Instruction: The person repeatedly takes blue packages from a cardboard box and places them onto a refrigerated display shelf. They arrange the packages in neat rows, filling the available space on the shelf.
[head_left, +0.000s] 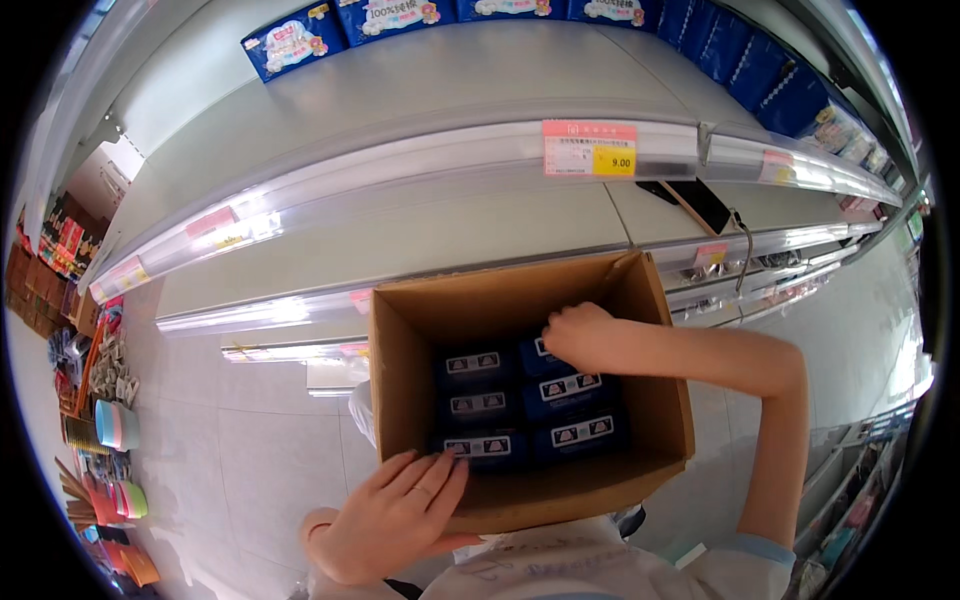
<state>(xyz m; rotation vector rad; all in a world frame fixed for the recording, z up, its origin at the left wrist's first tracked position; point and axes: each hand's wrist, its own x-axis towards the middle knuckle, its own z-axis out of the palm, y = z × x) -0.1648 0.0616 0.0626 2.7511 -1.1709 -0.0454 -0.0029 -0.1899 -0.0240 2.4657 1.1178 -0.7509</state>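
In front of my body, an open cardboard box (525, 521) holds several blue packs in two columns. My left hand (397, 510) grips the box's near left corner, fingers over the rim and thumb along the outside. Deep inside, my right hand (581, 337) is curled around the far right blue pack (541, 358), covering much of it. That pack lies slightly askew, and my fingertips on it are partly hidden. Closer to me in that column are a middle blue pack (566, 401) and a near blue pack (577, 442). The left column's nearest blue pack (484, 459) lies beside my left fingertips.
Beyond the box stands a shelf unit, its upper shelf (465, 75) carrying blue packages (397, 19) at the back and right. Price labels (589, 148) line its front edge. A corded phone (697, 204) lies on the lower shelf. Plastic tubs (116, 425) stand far left.
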